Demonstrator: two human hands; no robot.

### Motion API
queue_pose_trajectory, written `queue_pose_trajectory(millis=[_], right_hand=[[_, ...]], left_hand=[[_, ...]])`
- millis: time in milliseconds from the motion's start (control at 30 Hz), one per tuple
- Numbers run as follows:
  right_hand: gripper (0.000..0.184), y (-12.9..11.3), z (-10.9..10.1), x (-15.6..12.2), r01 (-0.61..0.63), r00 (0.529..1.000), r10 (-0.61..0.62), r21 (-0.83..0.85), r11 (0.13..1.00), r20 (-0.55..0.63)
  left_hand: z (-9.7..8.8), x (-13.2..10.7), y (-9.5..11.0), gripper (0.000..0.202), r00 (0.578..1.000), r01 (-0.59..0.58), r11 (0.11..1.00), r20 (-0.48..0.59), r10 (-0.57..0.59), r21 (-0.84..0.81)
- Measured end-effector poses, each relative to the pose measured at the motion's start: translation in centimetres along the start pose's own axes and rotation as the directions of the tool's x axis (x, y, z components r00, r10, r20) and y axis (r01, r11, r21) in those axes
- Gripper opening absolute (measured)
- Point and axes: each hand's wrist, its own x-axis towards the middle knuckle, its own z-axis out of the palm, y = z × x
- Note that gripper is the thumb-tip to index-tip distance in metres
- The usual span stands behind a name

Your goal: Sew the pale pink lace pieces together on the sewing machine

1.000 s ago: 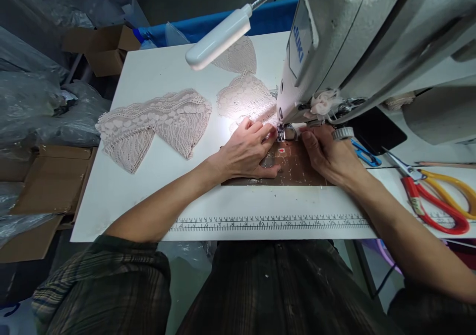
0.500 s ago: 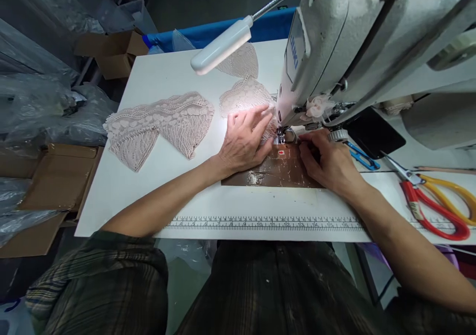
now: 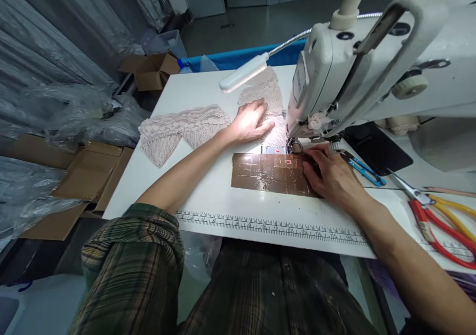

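My left hand (image 3: 251,121) lies open on a pale pink lace piece (image 3: 277,132), left of the needle, with its fingers pointing away from me. The lace reaches back past the fingertips and runs up to the presser foot (image 3: 295,146) of the white sewing machine (image 3: 316,62). Just right of the foot, my right hand (image 3: 329,171) rests low with thumb and fingers curled together. What sits between those fingertips is hidden. A second lace piece, cut in two points (image 3: 178,126), lies flat to the left.
Brown tape (image 3: 267,173) covers the tabletop before the foot. A ruler strip (image 3: 267,226) lines the front edge. Blue thread snips (image 3: 366,170), a black phone (image 3: 379,149) and red-yellow scissors (image 3: 427,211) lie right. A lamp (image 3: 243,74) hangs above; cardboard boxes (image 3: 92,171) stand left.
My left hand has moved back, away from the front of the presser foot, and the lace lies farther back. My right hand stays beside the foot. The whole view has shifted.
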Motion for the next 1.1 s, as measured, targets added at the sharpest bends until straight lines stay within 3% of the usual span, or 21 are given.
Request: queue_pose_trajectory(millis=[67, 200, 300, 400, 500, 567, 733, 833, 900, 1100], right_hand=[[0.039, 0.1, 0.1, -0.1, 0.035, 0.999, -0.035, -0.007, 0.999, -0.012], [0.037, 0.3, 0.2, -0.3, 0.084, 0.996, -0.085, -0.051, 0.995, -0.029], [0.034, 0.6, 0.3, -0.5, 0.078, 0.997, -0.079, -0.043, 0.996, -0.017], [0.033, 1.1, 0.2, -0.6, 0.006, 1.000, -0.007, 0.014, 1.000, 0.030], [0.031, 1.2, -0.3, -0.4, -0.048, 0.996, 0.039, 0.097, 0.994, 0.085], [0.027, 1.1, -0.7, -0.1, -0.067, 0.995, 0.057, 0.128, 0.990, 0.082], [0.021, 0.9, -1.1, 0.2, -0.072, 0.995, 0.061, 0.146, 0.987, 0.079], [0.019, 1.0, -1.2, 0.2, -0.072, 0.996, 0.061, 0.163, 0.984, 0.072], [0.018, 1.0, -1.3, 0.2, -0.079, 0.995, 0.066, 0.168, 0.983, 0.080], [0.022, 1.3, -0.9, 0.2, -0.053, 0.997, 0.044, 0.136, 0.989, 0.066]], left_hand=[[-1.0, -1.9, 0.6, 0.057, 0.997, 0.024, 0.999, 0.066, -0.027, 0.036], [-3.3, -6.8, 1.7, 0.056, 0.994, 0.103, 0.989, 0.030, -0.106, 0.103], [-4.6, -9.9, 1.2, 0.055, 0.974, 0.226, 0.967, -0.062, -0.220, 0.116], [-5.5, -11.9, -0.5, 0.047, 0.911, 0.381, 0.920, -0.208, -0.357, 0.089], [-6.0, -12.5, -2.1, 0.036, 0.831, 0.471, 0.882, -0.344, -0.438, 0.015], [-6.1, -12.4, -2.8, 0.028, 0.813, 0.475, 0.879, -0.370, -0.450, -0.026], [-5.6, -12.2, -2.7, 0.032, 0.823, 0.504, 0.864, -0.291, -0.488, -0.024], [-5.6, -12.4, -2.9, 0.042, 0.771, 0.576, 0.817, -0.313, -0.555, -0.027], [-5.8, -12.5, -3.4, 0.037, 0.738, 0.599, 0.798, -0.346, -0.580, -0.060], [-6.9, -12.6, -4.6, 0.026, 0.723, 0.636, 0.759, -0.238, -0.649, -0.140]])
